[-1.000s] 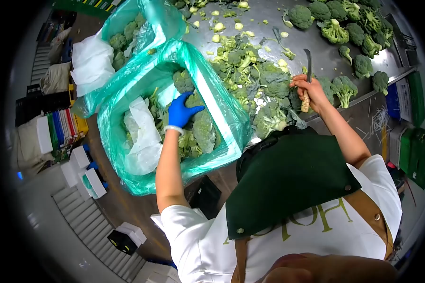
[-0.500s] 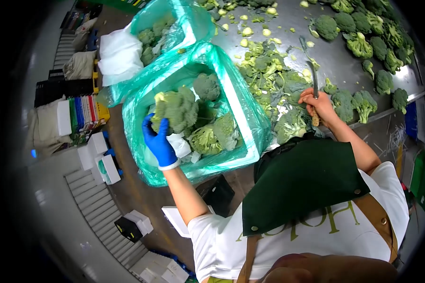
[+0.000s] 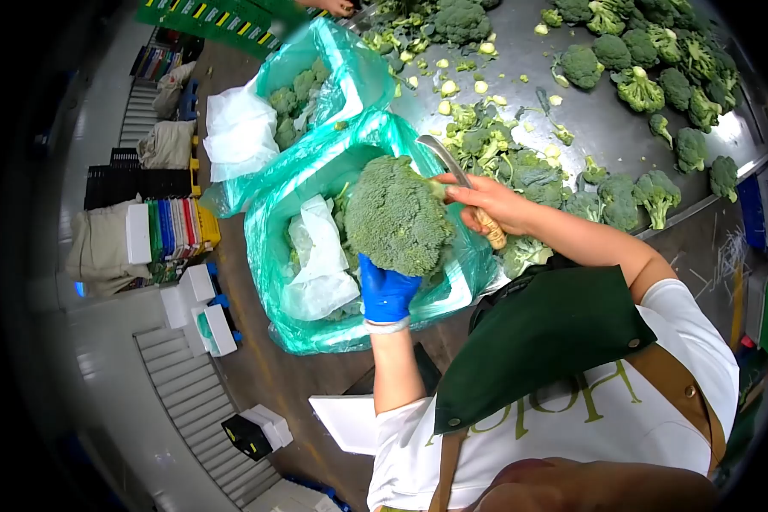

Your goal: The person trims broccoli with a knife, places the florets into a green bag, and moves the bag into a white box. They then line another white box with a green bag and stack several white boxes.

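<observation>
Fingers: blue-gloved ones on our left hand (image 3: 388,294) are cupped round the underside of a big broccoli head (image 3: 397,218), tips partly hidden; the bare right hand (image 3: 491,205) has its fingers wrapped on the knife (image 3: 457,175).
Broccoli: up between our hands, in front of the opening of the near green-lined box (image 3: 269,294), crown towards us and stem off to the right.
What changed: half a second ago we had a head over the box's left side, pale underside facing left, and the knife was off by the table (image 3: 525,51). Now the right hand has come across to the stem.
Knife: curved blade slants up and left, just beside the stem, wooden handle low in the palm. Can't tell if blade or fingertips actually touch the stem.
Left arm: forearm runs nearly straight up from the sleeve, palm under the load.
Right arm: elbow bent out to the side, forearm reaching left over the table's near edge.
Box: white sheet (image 3: 320,247) on the left, more broccoli around it.
Table: trimmings (image 3: 480,136) near the knife, a broccoli pile (image 3: 644,85) further right.
Top edge: we've also got another person's hand (image 3: 337,8) peeking in.
</observation>
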`<state>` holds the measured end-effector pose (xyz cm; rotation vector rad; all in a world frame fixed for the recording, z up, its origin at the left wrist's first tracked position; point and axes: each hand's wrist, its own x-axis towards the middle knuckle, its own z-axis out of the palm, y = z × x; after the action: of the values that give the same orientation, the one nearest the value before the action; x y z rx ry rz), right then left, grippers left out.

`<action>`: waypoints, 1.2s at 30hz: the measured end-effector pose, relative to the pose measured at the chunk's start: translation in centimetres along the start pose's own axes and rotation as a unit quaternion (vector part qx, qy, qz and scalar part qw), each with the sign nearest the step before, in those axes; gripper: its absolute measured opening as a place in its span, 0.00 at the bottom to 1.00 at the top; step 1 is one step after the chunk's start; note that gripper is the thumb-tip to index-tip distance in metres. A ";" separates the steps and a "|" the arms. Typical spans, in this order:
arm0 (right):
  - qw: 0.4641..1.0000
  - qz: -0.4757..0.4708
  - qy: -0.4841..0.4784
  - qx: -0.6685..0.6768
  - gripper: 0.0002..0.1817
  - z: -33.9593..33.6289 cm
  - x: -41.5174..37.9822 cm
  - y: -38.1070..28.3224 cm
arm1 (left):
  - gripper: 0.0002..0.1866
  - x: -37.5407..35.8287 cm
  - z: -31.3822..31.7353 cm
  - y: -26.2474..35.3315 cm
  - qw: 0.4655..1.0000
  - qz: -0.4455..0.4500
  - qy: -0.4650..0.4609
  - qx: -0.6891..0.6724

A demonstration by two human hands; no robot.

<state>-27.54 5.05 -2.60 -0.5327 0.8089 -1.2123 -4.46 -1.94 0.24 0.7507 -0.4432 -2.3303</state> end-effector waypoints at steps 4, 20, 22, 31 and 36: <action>0.990 0.006 0.008 0.139 0.14 -0.8 -1.0 0.0 | 0.26 0.8 1.8 -2.6 0.915 0.052 -0.076 0.392; 0.893 -0.164 0.084 -0.410 0.22 -2.0 -7.1 -3.0 | 0.56 -0.6 4.2 -6.3 0.920 0.135 0.017 0.368; 0.789 -0.300 0.089 -0.529 0.22 -3.2 -7.3 -2.8 | 0.55 -1.0 4.1 -5.5 0.916 0.134 0.040 0.376; 0.425 -0.304 0.088 -0.848 0.26 -4.8 -7.9 -3.0 | 0.54 -1.1 4.8 -4.1 0.770 0.215 0.040 0.600; 0.454 -0.200 0.166 -0.852 0.18 -4.9 -7.2 -0.7 | 0.53 -0.7 4.7 -4.4 0.704 0.202 0.030 0.680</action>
<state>-32.77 11.99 -3.30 -2.2715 2.2821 -0.3911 -8.97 2.28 2.06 1.1425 -2.1329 -1.2095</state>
